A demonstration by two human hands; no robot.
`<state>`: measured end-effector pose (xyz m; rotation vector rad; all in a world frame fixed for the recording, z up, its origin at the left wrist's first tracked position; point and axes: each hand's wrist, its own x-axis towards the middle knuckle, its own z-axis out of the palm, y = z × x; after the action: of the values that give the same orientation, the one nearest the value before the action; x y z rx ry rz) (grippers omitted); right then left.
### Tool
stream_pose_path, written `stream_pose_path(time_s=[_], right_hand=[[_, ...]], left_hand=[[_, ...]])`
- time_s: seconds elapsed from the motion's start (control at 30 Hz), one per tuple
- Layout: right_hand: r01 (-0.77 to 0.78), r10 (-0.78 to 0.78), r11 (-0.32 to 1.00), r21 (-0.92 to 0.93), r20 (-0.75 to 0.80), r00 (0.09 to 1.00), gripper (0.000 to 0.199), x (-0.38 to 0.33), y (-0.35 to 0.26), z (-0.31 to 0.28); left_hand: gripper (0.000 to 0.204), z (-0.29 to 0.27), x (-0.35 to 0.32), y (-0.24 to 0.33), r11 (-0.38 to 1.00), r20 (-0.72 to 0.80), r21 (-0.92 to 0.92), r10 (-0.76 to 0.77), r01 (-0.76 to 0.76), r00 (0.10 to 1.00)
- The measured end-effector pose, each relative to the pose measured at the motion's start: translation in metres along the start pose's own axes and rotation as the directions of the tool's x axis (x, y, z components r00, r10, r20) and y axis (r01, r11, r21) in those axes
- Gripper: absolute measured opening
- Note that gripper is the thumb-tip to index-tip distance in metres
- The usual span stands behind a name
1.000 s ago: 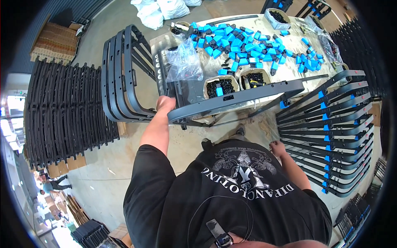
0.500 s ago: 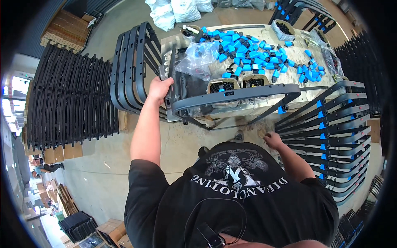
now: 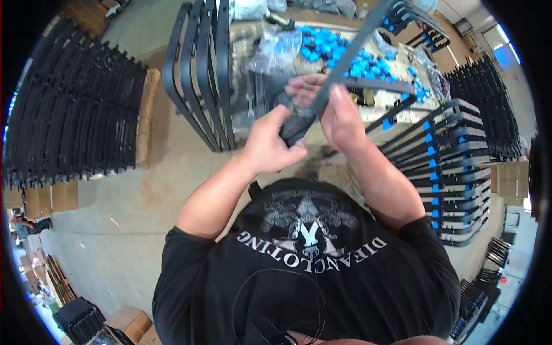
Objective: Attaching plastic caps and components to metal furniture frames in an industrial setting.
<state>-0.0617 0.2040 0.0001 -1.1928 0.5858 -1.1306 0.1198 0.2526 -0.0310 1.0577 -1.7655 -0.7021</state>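
Observation:
A long dark grey metal bar [image 3: 355,50] slants up and away to the right in front of my body. My left hand [image 3: 269,144] is closed round its near end, which is smeared by motion. Farther along, my right hand [image 3: 344,122] holds the bar between thumb and palm, its fingers reaching past the left side. Behind my hands, a curved grey frame [image 3: 376,84] rests at the near side of the worktable [image 3: 402,112]. Many blue-and-black plastic pieces [image 3: 368,66] lie heaped on the table, beside a clear plastic bag [image 3: 277,53].
Curved frames [image 3: 195,75] stand close at the table's left. More frames with blue pieces [image 3: 445,167] are stacked at my right. A tall stack of black metal parts [image 3: 75,103] stands far left, with cardboard boxes [image 3: 127,322] at lower left.
My left hand has come from the table's left edge toward the middle, with the bar now raised. My right hand has moved up from beside my body onto the bar. The view has shifted.

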Motion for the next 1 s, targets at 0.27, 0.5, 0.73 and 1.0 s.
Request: stream_pose_path(time_s=[0.27, 0.5, 0.73, 1.0], right_hand=[[-0.062, -0.116, 0.938, -0.341, -0.476, 0.872, 0.015, -0.083, 0.050, -0.049], [-0.322, 0.089, 0.244, -0.915, -0.310, 0.947, 0.024, -0.189, 0.075, -0.126], [-0.604, 0.492, 0.325, -0.727, -0.416, 0.765, 0.030, -0.243, 0.138, -0.148], [-0.542, 0.593, 0.133, -0.829, -0.372, 0.714, 0.024, -0.226, 0.113, -0.154]], left_hand=[[0.037, -0.014, -0.122, -0.109, 0.962, -0.052, 0.080, -0.258, 0.261, 0.965], [0.037, -0.056, -0.201, -0.155, 0.771, 0.047, 0.129, -0.633, 0.624, 0.773], [0.033, -0.045, -0.170, -0.160, 0.871, -0.058, 0.366, -0.330, 0.328, 0.942], [0.017, -0.017, -0.105, -0.171, 0.474, -0.125, -0.810, -0.716, 0.347, 0.687]])
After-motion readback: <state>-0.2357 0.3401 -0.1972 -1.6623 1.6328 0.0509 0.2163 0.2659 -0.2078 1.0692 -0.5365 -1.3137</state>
